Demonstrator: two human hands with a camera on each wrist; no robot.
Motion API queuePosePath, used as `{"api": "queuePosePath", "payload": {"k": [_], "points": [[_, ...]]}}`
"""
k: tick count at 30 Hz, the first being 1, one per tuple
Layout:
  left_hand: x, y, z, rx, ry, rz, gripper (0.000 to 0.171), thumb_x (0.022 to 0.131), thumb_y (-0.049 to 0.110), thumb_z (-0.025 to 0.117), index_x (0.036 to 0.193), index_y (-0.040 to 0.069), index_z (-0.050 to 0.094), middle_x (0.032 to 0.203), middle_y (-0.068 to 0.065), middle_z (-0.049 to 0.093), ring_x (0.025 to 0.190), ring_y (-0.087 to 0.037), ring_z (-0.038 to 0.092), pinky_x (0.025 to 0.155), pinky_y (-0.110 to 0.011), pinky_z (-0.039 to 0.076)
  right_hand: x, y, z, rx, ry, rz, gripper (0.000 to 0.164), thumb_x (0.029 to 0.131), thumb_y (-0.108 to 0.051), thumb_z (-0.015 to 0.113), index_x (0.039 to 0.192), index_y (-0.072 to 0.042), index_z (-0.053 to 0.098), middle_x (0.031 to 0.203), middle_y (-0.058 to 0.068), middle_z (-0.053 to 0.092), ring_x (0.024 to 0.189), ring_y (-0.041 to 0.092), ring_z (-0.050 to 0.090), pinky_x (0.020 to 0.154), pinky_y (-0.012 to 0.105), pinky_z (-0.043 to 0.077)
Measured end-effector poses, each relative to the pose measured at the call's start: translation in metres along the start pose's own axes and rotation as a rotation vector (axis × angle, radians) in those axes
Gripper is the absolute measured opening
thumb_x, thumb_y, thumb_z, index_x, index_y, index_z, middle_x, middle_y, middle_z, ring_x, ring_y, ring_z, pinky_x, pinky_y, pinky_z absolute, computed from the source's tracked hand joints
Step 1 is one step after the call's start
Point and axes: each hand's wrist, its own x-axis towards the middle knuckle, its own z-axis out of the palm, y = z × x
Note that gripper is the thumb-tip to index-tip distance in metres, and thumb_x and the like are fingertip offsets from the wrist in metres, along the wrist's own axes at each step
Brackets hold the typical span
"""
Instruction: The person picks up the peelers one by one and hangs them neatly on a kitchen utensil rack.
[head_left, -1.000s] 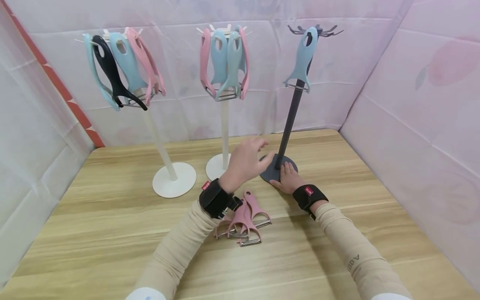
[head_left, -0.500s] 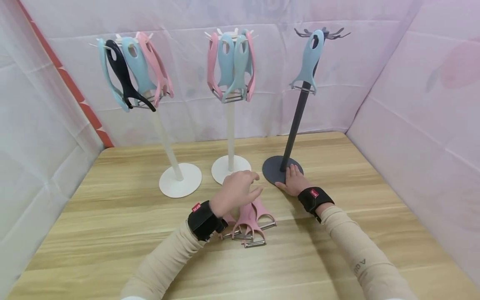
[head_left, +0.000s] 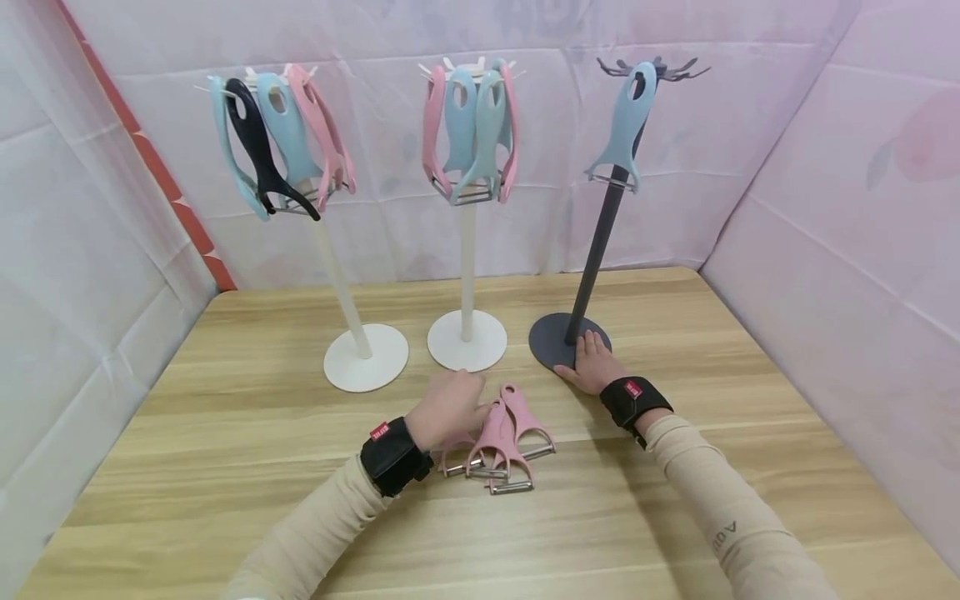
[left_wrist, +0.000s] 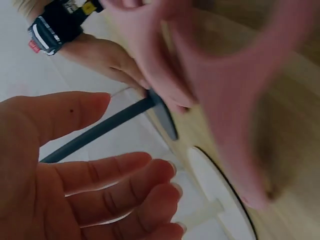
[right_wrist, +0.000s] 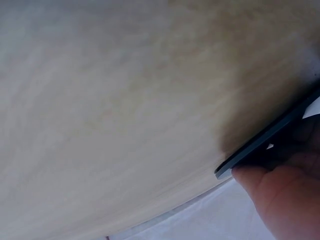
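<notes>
Several pink peelers (head_left: 498,437) lie in an overlapping pile on the table, their metal blades toward the front. My left hand (head_left: 448,410) is just over the pile's left side; in the left wrist view its thumb and fingers are apart with nothing between them, and the peelers look large and blurred beside them. My right hand (head_left: 595,364) rests on the round base (head_left: 551,337) of the dark stand, fingers lying flat near its pole. One light blue peeler (head_left: 628,117) hangs from that stand's hooks. The right wrist view shows the thumb at the base's edge.
Two white stands stand to the left, on round bases (head_left: 366,358). The left one carries light blue, pink and black peelers (head_left: 260,142); the middle one carries pink and light blue peelers (head_left: 460,121). Pale cloth (head_left: 540,233) closes off the table's back and sides.
My left hand has come down and toward the front left, from beside the dark stand to the pink pile. The right hand stays on the dark base. The head view has shifted slightly.
</notes>
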Motion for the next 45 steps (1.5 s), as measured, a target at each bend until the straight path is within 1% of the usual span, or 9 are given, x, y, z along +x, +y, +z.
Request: {"api": "queuePosePath", "payload": {"k": [4,12,17,26,31,36,38,41,45], "points": [[-0.008,-0.008,0.009,0.038,-0.015,-0.036,0.026,0.081,0.028,0.065,0.065,0.013,0.050,0.058,0.003,0.046,0.051,-0.015,0.046,0.045,-0.028,0.039,0.000,-0.002,0.001,-0.011,0.018,-0.002,0.073,0.096,-0.036,0.040,0.128,0.027,0.022,0.135,0.044,0.014,0.129,0.050,0.012,0.106,0.050,0.014],[-0.015,-0.004,0.018,0.041,-0.050,0.005,0.037,0.079,0.025,0.064,0.051,0.014,0.043,0.048,0.004,0.037,0.045,-0.013,0.041,0.037,-0.026,0.032,-0.001,-0.002,-0.001,-0.012,0.030,-0.013,0.075,0.096,-0.039,0.039,0.127,0.027,0.023,0.135,0.044,0.014,0.129,0.050,0.013,0.107,0.049,0.014],[-0.014,-0.003,0.019,0.016,-0.056,-0.041,0.036,0.079,0.023,0.065,0.051,0.012,0.044,0.052,0.002,0.042,0.048,-0.013,0.043,0.038,-0.025,0.034,0.001,-0.001,-0.001,-0.011,0.012,-0.003,0.076,0.096,-0.040,0.039,0.129,0.026,0.022,0.136,0.044,0.013,0.130,0.050,0.011,0.107,0.049,0.013],[-0.013,-0.004,0.020,-0.042,-0.016,-0.131,0.024,0.070,0.011,0.065,0.055,0.011,0.047,0.058,-0.001,0.046,0.052,-0.016,0.045,0.039,-0.027,0.036,0.005,0.001,0.002,-0.001,0.003,0.003,0.074,0.096,-0.038,0.039,0.129,0.026,0.021,0.137,0.043,0.011,0.130,0.049,0.009,0.108,0.049,0.011],[-0.013,-0.008,0.020,-0.046,-0.004,-0.156,0.023,0.069,0.011,0.067,0.058,0.011,0.047,0.060,0.000,0.047,0.054,-0.016,0.045,0.042,-0.029,0.038,0.003,0.002,0.001,-0.015,-0.002,0.001,0.075,0.096,-0.039,0.038,0.129,0.026,0.021,0.136,0.044,0.012,0.130,0.049,0.010,0.107,0.049,0.012],[-0.011,-0.011,0.019,-0.032,-0.010,-0.157,0.019,0.069,0.013,0.069,0.068,0.010,0.050,0.062,-0.002,0.048,0.056,-0.017,0.048,0.044,-0.029,0.039,-0.002,-0.003,-0.005,-0.003,0.008,0.007,0.072,0.096,-0.035,0.040,0.129,0.026,0.022,0.136,0.043,0.014,0.130,0.049,0.012,0.107,0.049,0.013],[-0.010,-0.012,0.017,-0.033,0.006,-0.152,0.018,0.070,0.014,0.070,0.075,0.009,0.053,0.062,-0.001,0.047,0.055,-0.017,0.048,0.043,-0.029,0.038,-0.003,-0.004,-0.007,-0.001,0.011,0.010,0.072,0.096,-0.035,0.040,0.128,0.026,0.022,0.136,0.043,0.015,0.130,0.049,0.012,0.107,0.049,0.014],[-0.009,-0.014,0.010,-0.065,0.056,-0.144,0.016,0.071,0.014,0.069,0.076,0.010,0.054,0.058,0.000,0.046,0.052,-0.016,0.046,0.042,-0.028,0.036,-0.003,-0.004,-0.006,0.005,0.011,0.008,0.072,0.096,-0.035,0.041,0.128,0.026,0.022,0.136,0.044,0.015,0.129,0.050,0.012,0.107,0.049,0.014],[-0.005,-0.015,-0.006,-0.111,0.178,-0.135,0.020,0.074,0.014,0.065,0.064,0.012,0.048,0.053,0.002,0.043,0.046,-0.013,0.043,0.039,-0.027,0.034,0.002,0.001,0.000,0.008,-0.004,-0.001,0.075,0.096,-0.038,0.040,0.130,0.026,0.019,0.137,0.043,0.012,0.130,0.049,0.009,0.107,0.048,0.012]]}}
